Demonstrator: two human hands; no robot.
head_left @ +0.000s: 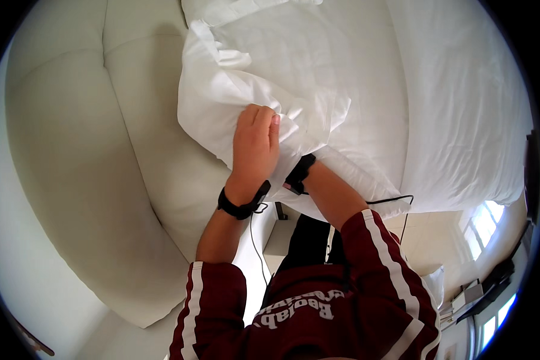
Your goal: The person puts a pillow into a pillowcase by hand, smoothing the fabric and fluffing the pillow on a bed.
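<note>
A white fabric cover [216, 96], bunched and creased, lies over the side of the bed nearest me. My left hand [255, 139] pinches its upper fold between thumb and fingers. My right hand is out of sight, tucked beneath or inside the same cloth, so its grip is hidden. Only the right forearm shows, with a black wrist device [300, 173] at the cloth's edge. Another black wrist device [243, 202] sits on my left wrist. Below the right forearm, a white cloth edge [355, 168] runs out to a corner.
To the left stands a beige padded headboard [130, 135] with stitched seams. White bedding [459, 112] spreads to the right. Thin black cables [257, 243] trail from the wrist devices. Pale floor [432, 229] shows at the lower right, near a dark piece of furniture [490, 288].
</note>
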